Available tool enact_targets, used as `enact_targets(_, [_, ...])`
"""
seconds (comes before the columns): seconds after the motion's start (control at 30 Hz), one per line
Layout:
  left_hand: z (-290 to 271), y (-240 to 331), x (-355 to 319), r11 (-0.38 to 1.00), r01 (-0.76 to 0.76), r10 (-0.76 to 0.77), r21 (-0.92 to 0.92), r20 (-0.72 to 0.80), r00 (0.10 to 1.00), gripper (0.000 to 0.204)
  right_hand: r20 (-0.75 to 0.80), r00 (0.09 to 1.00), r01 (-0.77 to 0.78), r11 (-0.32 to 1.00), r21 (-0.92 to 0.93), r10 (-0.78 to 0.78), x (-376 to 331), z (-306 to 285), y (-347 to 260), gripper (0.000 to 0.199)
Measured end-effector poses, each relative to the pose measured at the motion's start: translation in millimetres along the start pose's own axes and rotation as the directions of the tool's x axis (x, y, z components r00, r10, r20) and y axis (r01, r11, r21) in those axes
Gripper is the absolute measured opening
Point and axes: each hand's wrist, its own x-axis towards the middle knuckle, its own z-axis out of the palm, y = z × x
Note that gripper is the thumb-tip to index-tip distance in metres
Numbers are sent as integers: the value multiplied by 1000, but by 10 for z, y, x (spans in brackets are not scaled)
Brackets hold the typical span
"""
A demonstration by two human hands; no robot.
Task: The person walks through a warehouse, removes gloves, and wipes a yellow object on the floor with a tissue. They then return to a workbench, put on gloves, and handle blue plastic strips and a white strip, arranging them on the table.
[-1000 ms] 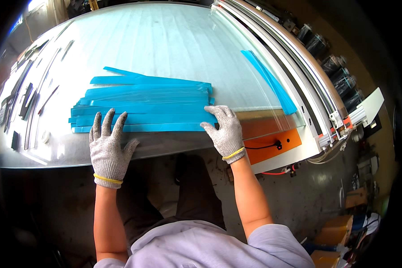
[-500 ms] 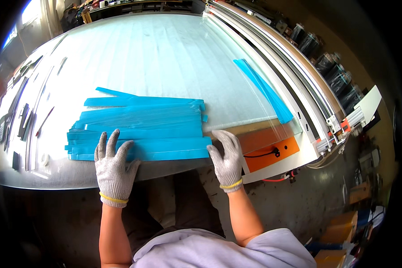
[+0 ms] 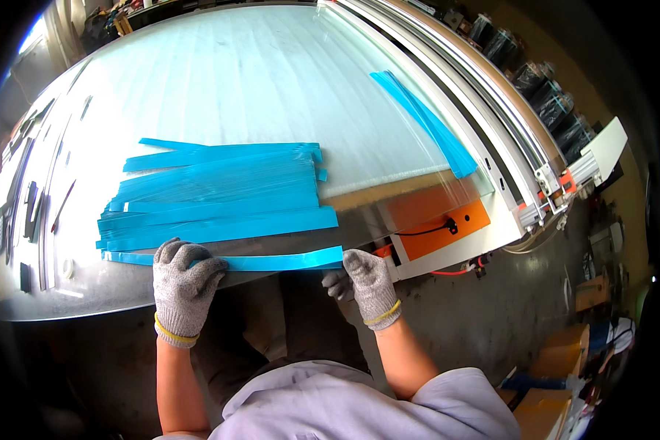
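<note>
One blue plastic strip (image 3: 286,262) lies apart from a pile of similar blue strips (image 3: 220,183), along the near side of the table. My left hand (image 3: 185,279), in a grey knit glove with a yellow cuff, is closed on the strip left of its middle. My right hand (image 3: 367,282), gloved alike, pinches the strip's right end between thumb and forefinger, beyond the table's front edge. Its other fingers curl below. The pile is layered and uneven, with one strip angled out at its far left corner.
A second bundle of blue strips (image 3: 427,125) rests at the right of the glass-topped table (image 3: 220,88). A white metal rail machine (image 3: 447,95) runs along the right side, beside an orange panel (image 3: 447,231) with a black cable. Dark tools and a red pencil-like stick (image 3: 64,205) lie left.
Both hands have closed on the nearest blue strip and drawn it toward me, leaving a gap between it and the pile. The view has shifted slightly.
</note>
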Motion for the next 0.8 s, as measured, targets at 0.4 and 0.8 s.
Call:
enact_targets(0.4, [92,307,158,997,51,-46,-57,76,996,59,-38,844,504,817,-280,-534,-9,233,58,9])
enact_targets(0.8, [192,257,218,999,34,-33,-36,22,999,21,245,578,633,238,-737,-778,439,143,-423,28])
